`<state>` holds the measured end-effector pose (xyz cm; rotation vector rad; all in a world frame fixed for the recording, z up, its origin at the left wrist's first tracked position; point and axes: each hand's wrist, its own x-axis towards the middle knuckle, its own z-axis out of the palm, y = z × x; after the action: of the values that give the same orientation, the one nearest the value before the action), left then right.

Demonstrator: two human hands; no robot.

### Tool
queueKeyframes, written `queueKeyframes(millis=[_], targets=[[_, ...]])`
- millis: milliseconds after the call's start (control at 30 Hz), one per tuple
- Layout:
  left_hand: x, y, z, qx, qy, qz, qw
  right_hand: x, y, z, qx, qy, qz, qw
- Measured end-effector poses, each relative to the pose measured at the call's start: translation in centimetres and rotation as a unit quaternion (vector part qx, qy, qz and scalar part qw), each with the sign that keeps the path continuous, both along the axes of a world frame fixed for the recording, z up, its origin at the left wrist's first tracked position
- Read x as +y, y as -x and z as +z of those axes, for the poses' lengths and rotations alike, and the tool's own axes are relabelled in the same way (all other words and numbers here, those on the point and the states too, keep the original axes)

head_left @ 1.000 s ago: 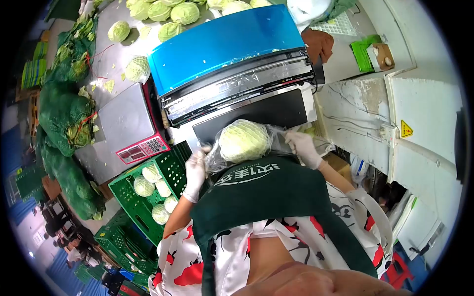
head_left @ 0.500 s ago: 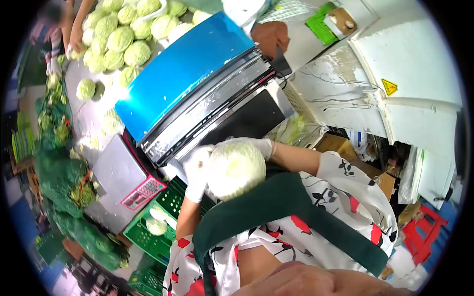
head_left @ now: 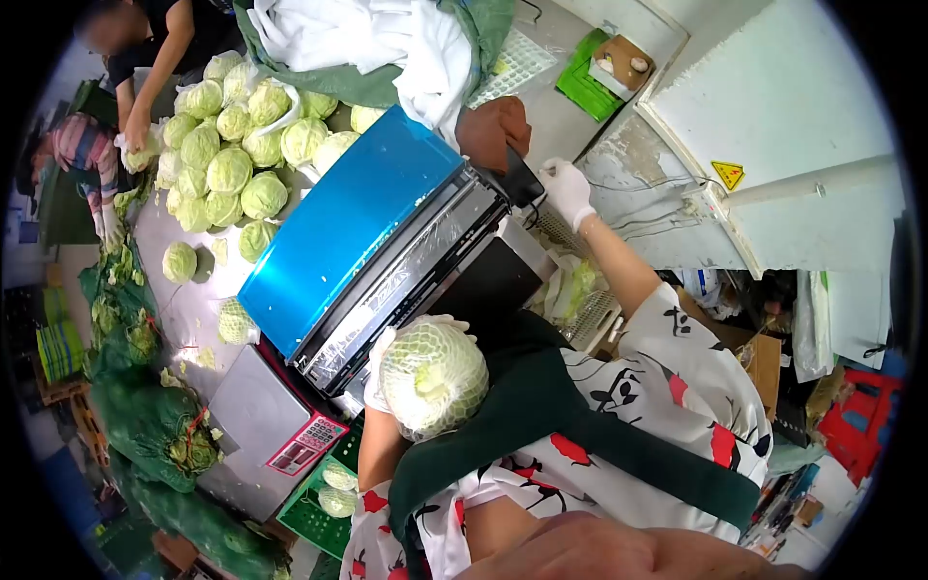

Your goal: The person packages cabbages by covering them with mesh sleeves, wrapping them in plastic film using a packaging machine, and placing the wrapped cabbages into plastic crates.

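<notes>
A round, pale green cabbage [head_left: 433,379] with a net-like pattern on its surface rests in my gloved left hand [head_left: 379,372], close to my chest. The fingers curl around its far side and are partly hidden behind it. Out to the right, my gloved right hand [head_left: 568,191] is at the black box [head_left: 522,179] on the end of the blue-topped machine [head_left: 353,227]. Its fingers are bent together, and anything between them is too small to make out. Clear film lies along the machine's front, above a dark flat plate [head_left: 493,280].
Many cabbages [head_left: 230,172] are heaped on the table at upper left, near another person's hand [head_left: 138,133]. A scale [head_left: 256,411] stands left of the machine, above a green crate [head_left: 319,507]. Green net sacks [head_left: 155,416] line the left side. A brown cloth [head_left: 493,130] lies behind the machine.
My right hand has left the cabbage and reached up and right to the black box. The cabbage stays in my left hand, slightly lower and turned. The view has shifted.
</notes>
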<state>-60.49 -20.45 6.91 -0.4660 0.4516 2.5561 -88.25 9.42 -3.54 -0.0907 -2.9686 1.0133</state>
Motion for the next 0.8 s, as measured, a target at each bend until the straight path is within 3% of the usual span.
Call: queueKeyframes(millis=[67, 233, 333, 533, 800], targets=[[0.2, 0.2, -0.3, -0.013, 0.024, 0.034, 0.999, 0.7, 2.8, -4.7, -0.047, -0.089, 0.013, 0.995], [0.1, 1.0, -0.9, 0.01, 0.03, 0.077, 0.997, -3.4, 3.5, -3.9, -0.124, -0.247, 0.09, 0.957], [-0.1, 1.7, -0.9, 0.008, 0.03, 0.082, 0.996, -4.8, 3.7, -5.4, -0.09, -0.299, 0.05, 0.949], [0.2, 2.6, -0.3, 0.0, 0.03, 0.095, 0.995, -3.4, 5.5, -5.5, -0.081, -0.285, 0.082, 0.952], [1.2, 2.2, 0.4, -0.015, 0.04, 0.097, 0.994, 1.1, 4.8, 2.6, -0.16, -0.311, 0.16, 0.923]])
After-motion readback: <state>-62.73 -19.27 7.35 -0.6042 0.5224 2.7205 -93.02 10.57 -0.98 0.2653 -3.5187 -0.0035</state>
